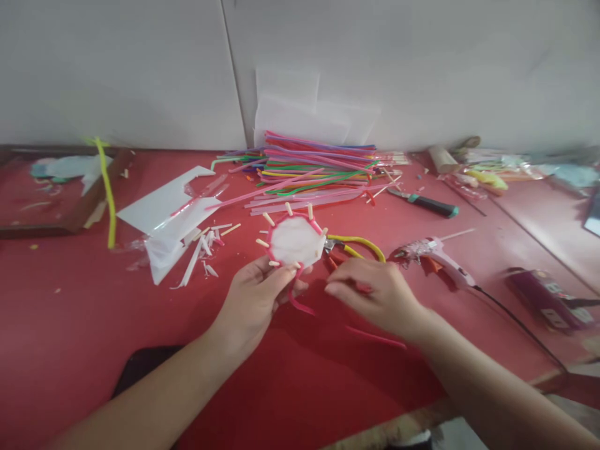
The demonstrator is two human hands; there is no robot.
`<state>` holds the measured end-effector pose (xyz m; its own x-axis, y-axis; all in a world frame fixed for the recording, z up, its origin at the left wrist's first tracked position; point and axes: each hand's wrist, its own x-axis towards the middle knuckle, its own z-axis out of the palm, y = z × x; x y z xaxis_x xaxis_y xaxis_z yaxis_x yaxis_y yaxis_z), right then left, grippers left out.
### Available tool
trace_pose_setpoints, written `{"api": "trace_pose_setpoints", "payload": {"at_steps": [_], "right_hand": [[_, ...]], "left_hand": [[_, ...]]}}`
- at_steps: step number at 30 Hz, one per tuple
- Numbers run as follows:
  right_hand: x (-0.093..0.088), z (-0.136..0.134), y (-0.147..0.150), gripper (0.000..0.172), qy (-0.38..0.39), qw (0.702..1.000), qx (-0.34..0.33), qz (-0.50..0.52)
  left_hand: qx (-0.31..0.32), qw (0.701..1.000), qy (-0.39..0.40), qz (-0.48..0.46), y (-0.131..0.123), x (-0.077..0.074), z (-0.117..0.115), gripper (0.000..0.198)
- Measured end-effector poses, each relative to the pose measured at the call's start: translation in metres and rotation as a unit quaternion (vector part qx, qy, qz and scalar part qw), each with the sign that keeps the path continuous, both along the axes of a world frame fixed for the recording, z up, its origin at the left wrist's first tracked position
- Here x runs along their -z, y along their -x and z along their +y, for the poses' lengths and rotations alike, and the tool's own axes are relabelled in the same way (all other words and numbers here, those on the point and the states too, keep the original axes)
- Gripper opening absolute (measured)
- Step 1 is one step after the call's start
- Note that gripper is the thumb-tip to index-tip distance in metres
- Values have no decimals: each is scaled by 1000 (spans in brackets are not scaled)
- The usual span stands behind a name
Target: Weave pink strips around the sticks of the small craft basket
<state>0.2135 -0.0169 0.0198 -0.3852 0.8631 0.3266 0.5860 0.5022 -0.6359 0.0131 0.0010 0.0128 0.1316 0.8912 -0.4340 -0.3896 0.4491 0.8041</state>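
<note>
My left hand [257,287] is closed, thumb and fingers pinching the near rim of a white round disc [296,240]. Short pale sticks [289,209] stand around the disc's edge, with a pink pipe cleaner [302,306] running along the rim and its loose end hanging below my fingers. To the right, my right hand [375,290] has its fingers curled in, apart from the disc; a reddish spot shows among them, and I cannot make out what it is. Just beyond that hand lie cutting pliers [360,240] with yellow handles, partly covered. Another pink pipe cleaner piece [375,337] is below the hand.
A pile of coloured pipe cleaners [319,165] lies at the back. White card scraps [169,209] and cut strips [201,250] are left. Rightward are a utility knife [434,205], a glue gun [440,259] with its cord and a purple box [548,299]. A tray [47,232] sits far left.
</note>
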Motion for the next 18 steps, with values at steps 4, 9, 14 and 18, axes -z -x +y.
{"api": "trace_pose_setpoints", "payload": {"at_steps": [4,9,14,18], "right_hand": [[-14,8,-49,14,19,973,229,25],[5,0,-123,29,-4,862,497,-100],[39,-18,-157,10,8,881,392,-266],[38,-23,-158,16,23,872,424,-243]], "left_hand": [[-11,1000,0,-5,3,1,4,13],[-9,1000,-12,-6,5,0,2,12],[-12,1000,-6,-12,5,0,2,13],[-17,1000,-4,-14,5,-1,2,13]]}}
